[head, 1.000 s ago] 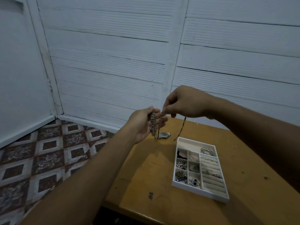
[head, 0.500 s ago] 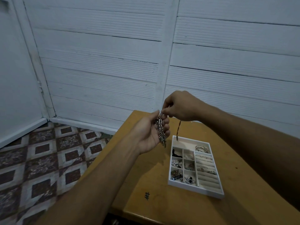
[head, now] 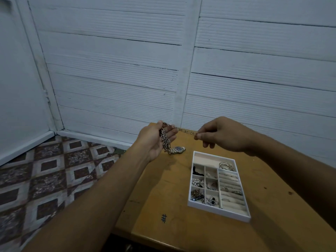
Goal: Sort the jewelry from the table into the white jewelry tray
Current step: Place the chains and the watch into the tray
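A: Where's the chain (head: pixel 165 141)?

B: Above the table, beyond the tray (head: pixel 216 209). Left hand (head: pixel 156 140) cups the bunch; right hand (head: pixel 221 136) pinches one end, drawn taut.

A: Advice?

B: Feed it slowly into the tray's far compartment, coiling it.

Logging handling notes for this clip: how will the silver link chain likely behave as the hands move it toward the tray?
Probably floppy: the silver link chain hangs in loose loops from the left hand, while a strand stretches to the right hand. The chunky metal links suggest it is fairly heavy for its size. It may tangle or snag when lowered into the white compartmented jewelry tray.
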`<control>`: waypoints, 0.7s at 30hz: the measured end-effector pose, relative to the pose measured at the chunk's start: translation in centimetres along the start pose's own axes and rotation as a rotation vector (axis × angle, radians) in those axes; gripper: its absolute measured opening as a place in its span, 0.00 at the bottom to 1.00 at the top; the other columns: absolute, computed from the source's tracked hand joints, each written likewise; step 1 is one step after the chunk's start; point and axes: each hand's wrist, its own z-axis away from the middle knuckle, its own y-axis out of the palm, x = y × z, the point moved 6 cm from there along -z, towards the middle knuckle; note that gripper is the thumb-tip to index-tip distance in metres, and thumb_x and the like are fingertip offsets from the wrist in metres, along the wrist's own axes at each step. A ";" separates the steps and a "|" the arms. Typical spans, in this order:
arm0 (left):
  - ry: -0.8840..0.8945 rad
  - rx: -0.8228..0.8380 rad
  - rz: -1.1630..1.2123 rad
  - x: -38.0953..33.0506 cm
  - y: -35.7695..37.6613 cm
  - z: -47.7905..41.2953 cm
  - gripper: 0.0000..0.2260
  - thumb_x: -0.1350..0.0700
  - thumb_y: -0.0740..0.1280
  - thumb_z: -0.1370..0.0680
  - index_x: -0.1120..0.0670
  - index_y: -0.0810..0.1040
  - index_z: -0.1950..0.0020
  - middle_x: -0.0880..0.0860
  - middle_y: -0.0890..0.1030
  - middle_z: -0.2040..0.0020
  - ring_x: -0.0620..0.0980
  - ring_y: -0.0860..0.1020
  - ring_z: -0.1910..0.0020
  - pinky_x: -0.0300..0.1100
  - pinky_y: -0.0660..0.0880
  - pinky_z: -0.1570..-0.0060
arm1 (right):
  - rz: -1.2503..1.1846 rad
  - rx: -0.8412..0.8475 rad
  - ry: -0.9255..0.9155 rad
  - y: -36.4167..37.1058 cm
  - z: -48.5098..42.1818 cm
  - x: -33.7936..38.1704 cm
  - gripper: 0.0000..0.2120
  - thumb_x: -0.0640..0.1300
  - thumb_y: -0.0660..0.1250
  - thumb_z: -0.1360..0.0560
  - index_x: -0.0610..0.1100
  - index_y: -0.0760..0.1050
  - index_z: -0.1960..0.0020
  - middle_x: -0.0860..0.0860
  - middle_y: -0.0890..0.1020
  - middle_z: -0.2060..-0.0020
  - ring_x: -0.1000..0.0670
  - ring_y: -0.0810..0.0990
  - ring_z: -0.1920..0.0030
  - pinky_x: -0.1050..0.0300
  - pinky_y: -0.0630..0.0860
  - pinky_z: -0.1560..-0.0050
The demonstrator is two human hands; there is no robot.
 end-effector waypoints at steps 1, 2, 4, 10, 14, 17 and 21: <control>0.003 -0.016 0.016 0.0 -0.2 -0.1 0.13 0.56 0.53 0.16 0.63 0.72 0.50 0.58 0.81 0.57 0.52 0.82 0.59 0.45 0.80 0.55 | -0.032 -0.003 -0.004 0.1 0.4 0.0 0.08 0.48 0.64 0.21 0.48 0.82 0.51 0.52 0.84 0.64 0.57 0.79 0.65 0.64 0.72 0.62; 0.005 -0.022 0.036 0.0 -0.4 -0.3 0.13 0.56 0.53 0.16 0.63 0.72 0.48 0.59 0.81 0.56 0.53 0.82 0.58 0.45 0.81 0.57 | -0.053 -0.004 -0.009 0.3 0.7 0.0 0.08 0.47 0.64 0.21 0.48 0.82 0.50 0.51 0.84 0.63 0.57 0.79 0.64 0.65 0.72 0.62; 0.009 -0.022 0.095 0.0 -0.6 -0.6 0.12 0.55 0.53 0.16 0.63 0.72 0.46 0.59 0.82 0.55 0.53 0.83 0.58 0.45 0.82 0.59 | -0.078 0.005 -0.011 0.9 1.3 -0.2 0.08 0.47 0.64 0.21 0.48 0.82 0.50 0.51 0.84 0.63 0.58 0.80 0.64 0.66 0.73 0.63; -0.005 0.012 0.348 0.3 0.0 -0.8 0.12 0.55 0.54 0.16 0.60 0.71 0.52 0.57 0.81 0.58 0.52 0.84 0.63 0.46 0.80 0.61 | 0.043 0.034 -0.022 3.4 2.5 -0.7 0.11 0.46 0.60 0.19 0.48 0.80 0.43 0.55 0.84 0.60 0.55 0.81 0.60 0.59 0.76 0.58; -0.038 0.023 0.350 0.5 0.9 -0.6 0.12 0.54 0.55 0.16 0.59 0.73 0.54 0.54 0.80 0.63 0.49 0.82 0.68 0.44 0.78 0.60 | 0.245 0.057 -0.052 4.3 2.5 -0.6 0.14 0.45 0.56 0.17 0.49 0.74 0.35 0.56 0.83 0.53 0.56 0.79 0.58 0.60 0.74 0.57; -0.008 0.031 0.179 0.5 1.8 -0.3 0.12 0.54 0.54 0.16 0.58 0.72 0.54 0.53 0.78 0.64 0.48 0.80 0.67 0.42 0.78 0.60 | 0.279 0.002 -0.076 3.8 2.2 -0.5 0.07 0.46 0.57 0.18 0.50 0.70 0.42 0.55 0.83 0.53 0.59 0.75 0.62 0.59 0.71 0.60; -0.059 0.110 -0.085 2.6 3.0 0.4 0.13 0.54 0.53 0.16 0.61 0.71 0.43 0.56 0.80 0.57 0.51 0.82 0.60 0.44 0.81 0.56 | 0.300 -0.125 -0.127 2.5 1.1 0.5 0.02 0.46 0.62 0.20 0.49 0.73 0.49 0.53 0.83 0.53 0.54 0.77 0.61 0.55 0.74 0.58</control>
